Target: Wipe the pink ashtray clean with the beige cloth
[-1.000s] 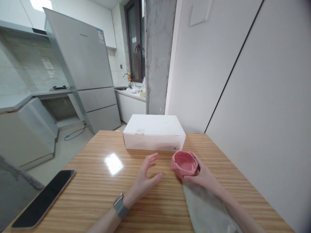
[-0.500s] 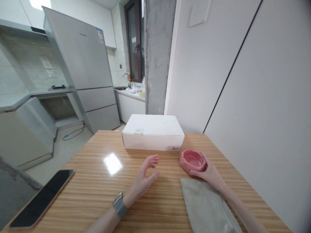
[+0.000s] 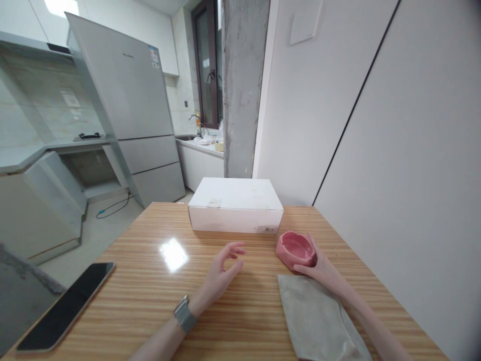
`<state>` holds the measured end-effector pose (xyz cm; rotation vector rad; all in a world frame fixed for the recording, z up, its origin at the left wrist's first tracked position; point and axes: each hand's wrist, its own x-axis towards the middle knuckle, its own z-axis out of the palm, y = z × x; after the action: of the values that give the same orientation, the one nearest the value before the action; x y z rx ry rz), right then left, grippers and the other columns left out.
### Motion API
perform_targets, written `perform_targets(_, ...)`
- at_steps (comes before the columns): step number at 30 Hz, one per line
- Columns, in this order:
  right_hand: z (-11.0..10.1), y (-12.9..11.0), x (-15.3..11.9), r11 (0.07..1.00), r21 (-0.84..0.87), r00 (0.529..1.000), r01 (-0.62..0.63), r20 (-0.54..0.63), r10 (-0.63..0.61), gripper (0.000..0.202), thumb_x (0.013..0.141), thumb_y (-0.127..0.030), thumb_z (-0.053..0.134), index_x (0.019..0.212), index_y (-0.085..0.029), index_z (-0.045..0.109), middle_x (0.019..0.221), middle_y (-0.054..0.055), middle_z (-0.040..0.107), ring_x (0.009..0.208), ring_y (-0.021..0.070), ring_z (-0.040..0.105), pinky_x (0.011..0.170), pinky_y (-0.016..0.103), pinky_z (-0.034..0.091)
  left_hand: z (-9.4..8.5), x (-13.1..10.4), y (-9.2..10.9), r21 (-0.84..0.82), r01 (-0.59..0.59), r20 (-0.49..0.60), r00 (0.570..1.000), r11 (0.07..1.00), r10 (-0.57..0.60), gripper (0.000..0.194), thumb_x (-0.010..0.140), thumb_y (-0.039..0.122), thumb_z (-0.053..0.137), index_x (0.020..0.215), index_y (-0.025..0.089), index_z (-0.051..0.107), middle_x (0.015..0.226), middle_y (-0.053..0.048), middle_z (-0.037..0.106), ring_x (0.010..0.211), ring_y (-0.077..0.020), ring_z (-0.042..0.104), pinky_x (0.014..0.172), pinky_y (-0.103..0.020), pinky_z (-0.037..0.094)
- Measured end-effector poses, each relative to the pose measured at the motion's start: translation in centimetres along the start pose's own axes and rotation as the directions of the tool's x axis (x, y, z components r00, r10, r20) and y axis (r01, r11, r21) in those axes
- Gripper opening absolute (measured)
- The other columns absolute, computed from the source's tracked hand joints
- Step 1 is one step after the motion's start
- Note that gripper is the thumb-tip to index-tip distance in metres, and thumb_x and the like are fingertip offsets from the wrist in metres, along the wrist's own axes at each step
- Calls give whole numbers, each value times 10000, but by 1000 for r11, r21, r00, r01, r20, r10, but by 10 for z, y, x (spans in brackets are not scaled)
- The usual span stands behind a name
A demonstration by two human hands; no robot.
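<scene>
A pink ashtray (image 3: 296,246) with a notched rim rests on the wooden table (image 3: 150,306), right of the middle. Around its right side curl the fingers and thumb of my right hand (image 3: 319,263), gripping it. The wrist passes over a grey cloth (image 3: 319,316) lying just nearer than the ashtray. My left hand (image 3: 223,268) hovers over the table left of the ashtray, fingers apart and slightly bent, with nothing in it. A watch (image 3: 184,313) is on my left wrist.
Behind my hands a white cardboard box (image 3: 236,205) stands across the table's far end. A black phone-like slab (image 3: 67,306) lies along the left edge. A white wall (image 3: 394,150) runs close on the right; a fridge (image 3: 128,90) stands beyond the table.
Almost nothing differs; my left hand has shifted very slightly, and the whole view has moved a little. My right hand keeps its hold on the ashtray.
</scene>
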<state>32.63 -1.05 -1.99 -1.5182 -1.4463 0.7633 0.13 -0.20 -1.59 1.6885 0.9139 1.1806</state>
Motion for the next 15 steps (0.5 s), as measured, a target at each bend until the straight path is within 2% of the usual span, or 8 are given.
perform_targets(2,-1,4,2,999,7,997,-40,-72,40,1021,690,-508,746,1502,-197,209,1529,159,365,1405,321,335,1157,481,257,-2,1,6,61,18,9,1000,998,-19,292,882,327,550,1148,226,614,1037,-55,685,958,-195,605,900,-355,464)
perform_targets(4,3,0,1,1000,8,981,6,-194,-5,860,783,-551,637,1486,-214,273,1556,130,322,1430,298,287,1168,459,235,-5,3,12,104,40,23,999,994,-43,259,882,348,548,1066,203,655,980,-57,699,923,-191,618,868,-329,468)
perform_targets(6,13,-18,-5,993,-20,955,119,-271,-120,666,834,-538,582,1400,-223,428,1475,121,457,1362,295,411,1130,446,318,-7,6,18,122,63,42,997,991,-69,249,880,367,545,987,190,684,945,-61,707,903,-190,630,825,-305,474)
perform_targets(8,29,-44,-16,969,-82,951,232,-188,-244,438,855,-494,578,1207,-235,602,1279,113,632,1207,298,560,1059,463,400,-10,8,21,125,83,52,995,989,-91,257,876,378,546,969,185,688,911,-62,707,860,-188,637,755,-286,480)
perform_targets(10,48,-73,-32,937,-120,932,329,-117,-342,262,866,-450,576,984,-243,687,1133,101,698,1113,297,610,1017,469,426,-11,7,22,125,117,27,992,985,-121,287,866,379,552,1045,178,651,854,-54,694,785,-178,635,666,-267,471)
perform_targets(11,59,-86,-41,928,-118,923,354,-114,-367,234,878,-427,563,927,-239,693,1140,106,691,1121,298,603,1025,471,414,-11,5,22,126,141,-1,990,982,-142,312,861,380,555,1085,174,622,826,-46,683,746,-172,628,627,-259,459)
perform_targets(13,80,-103,-59,933,-46,926,356,-116,-359,222,885,-413,558,896,-223,673,1061,115,703,1047,290,632,965,450,455,-10,-3,24,147,191,-50,981,971,-185,329,861,392,546,1101,170,583,789,-31,661,696,-164,615,590,-253,436)
perform_targets(15,101,-106,-76,965,106,971,239,-15,-239,228,896,-425,548,859,-217,636,892,92,711,880,258,675,827,394,518,-7,-17,26,208,244,-69,970,947,-235,298,869,414,526,1033,174,590,756,-20,646,665,-162,606,581,-255,422)
